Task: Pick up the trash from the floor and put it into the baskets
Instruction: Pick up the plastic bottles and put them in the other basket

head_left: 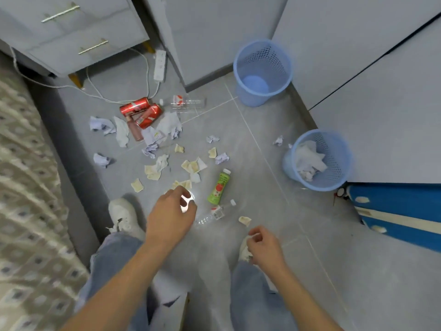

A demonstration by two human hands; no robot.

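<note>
1. Right hand (263, 249), nearest the camera: fingers curled, pinching a small pale scrap of paper (244, 250) above the right knee. Grip is closed on it.
2. Left hand (173, 211) reaches lower and further forward, fingers bent around a bright, overexposed thing at its fingertips; cannot tell what it is, nor whether it is truly grasped.
3. Handling, judged: paper scraps are near weightless, soft and crushable, so a fingertip pinch anywhere will do. Clear plastic bottle (211, 216) lying just right of the left hand looks empty, light and smooth; best taken around the middle. Green bottle (219, 186) lies on its side just beyond it, stiff and possibly heavier if full; take it round the body.
4. Yellowish scraps (191, 166) scatter on the floor (250, 130) just ahead of the left hand; one lone scrap (244, 220) sits between the two hands.
5. Further out: two red cans (140, 111), rigid and light, in a pile with crumpled tissues (102, 125) and another clear bottle (186, 102).
6. Near basket (317, 161), to the right, holds white paper; far basket (262, 72) looks empty. Both are well apart from the hands.
</note>
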